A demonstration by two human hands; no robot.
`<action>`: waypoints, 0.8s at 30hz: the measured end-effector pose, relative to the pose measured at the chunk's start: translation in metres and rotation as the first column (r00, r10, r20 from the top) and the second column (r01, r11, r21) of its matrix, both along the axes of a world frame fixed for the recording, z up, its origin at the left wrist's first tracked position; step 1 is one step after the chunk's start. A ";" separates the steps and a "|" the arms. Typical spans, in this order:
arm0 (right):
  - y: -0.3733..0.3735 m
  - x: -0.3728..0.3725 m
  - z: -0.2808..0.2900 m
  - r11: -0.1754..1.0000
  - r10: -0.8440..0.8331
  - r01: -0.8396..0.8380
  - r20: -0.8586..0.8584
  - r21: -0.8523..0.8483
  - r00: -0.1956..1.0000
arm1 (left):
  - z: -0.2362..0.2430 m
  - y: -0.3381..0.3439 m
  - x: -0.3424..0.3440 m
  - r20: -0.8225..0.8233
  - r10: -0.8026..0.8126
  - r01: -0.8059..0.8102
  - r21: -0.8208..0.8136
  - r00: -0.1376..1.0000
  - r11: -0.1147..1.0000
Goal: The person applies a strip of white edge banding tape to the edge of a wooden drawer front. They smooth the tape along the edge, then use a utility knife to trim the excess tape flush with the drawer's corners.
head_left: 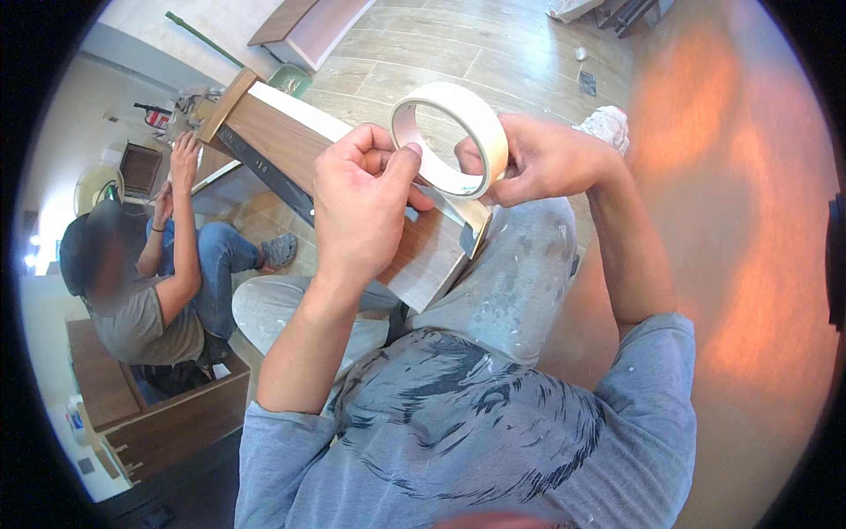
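Note:
Both my hands hold a roll of cream masking tape (483, 123) up over my lap. My left hand (361, 198) pinches its near left side, the thumb laid against the rim. On the opposite side, my right hand (551, 159) grips the roll with fingers reaching inside the ring. Whether a loose tape end is between the fingers cannot be made out. Below the roll, a long brown wood-grain furniture piece (278, 132) slants across from upper left to my knees. A black strip (264, 163) runs along its side, and my hands hide part of it.
A co-worker (145, 322) in a grey shirt and dark cap sits at the left, arms raised. A brown wooden box (181, 432) stands at lower left. Farther off are a green bin (289, 79) and another wood-grain panel (286, 19). An orange-brown surface (705, 264) fills the right.

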State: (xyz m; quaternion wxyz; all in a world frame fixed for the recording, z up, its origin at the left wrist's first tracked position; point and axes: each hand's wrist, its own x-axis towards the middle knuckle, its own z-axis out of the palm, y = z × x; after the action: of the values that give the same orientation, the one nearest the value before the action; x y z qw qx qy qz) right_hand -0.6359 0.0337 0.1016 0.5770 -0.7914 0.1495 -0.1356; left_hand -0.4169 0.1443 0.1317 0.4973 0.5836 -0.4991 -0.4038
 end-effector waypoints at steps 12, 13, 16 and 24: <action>-0.020 -0.014 -0.017 0.995 0.049 -0.040 0.103 -0.089 0.993 | 0.000 0.001 0.002 0.000 -0.001 0.001 -0.008 1.000 1.000; -0.026 -0.023 -0.019 0.997 0.036 -0.028 0.108 -0.070 0.993 | -0.001 0.001 0.005 -0.020 -0.004 0.004 -0.015 1.000 1.000; -0.030 -0.058 -0.029 0.994 -0.105 0.097 0.165 0.056 0.981 | -0.009 0.000 0.013 -0.208 -0.024 0.011 -0.064 0.978 0.998; 0.034 -0.078 -0.059 0.862 -0.443 0.281 0.357 0.423 0.822 | -0.024 -0.001 0.073 -0.438 0.077 -0.224 -0.296 0.896 0.928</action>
State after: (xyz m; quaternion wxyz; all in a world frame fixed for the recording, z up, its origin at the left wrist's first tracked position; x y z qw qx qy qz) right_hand -0.7141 0.0677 0.0426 0.6903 -0.5792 0.1861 -0.3916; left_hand -0.3435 0.1431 0.1080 0.7158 0.4261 -0.3952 -0.3872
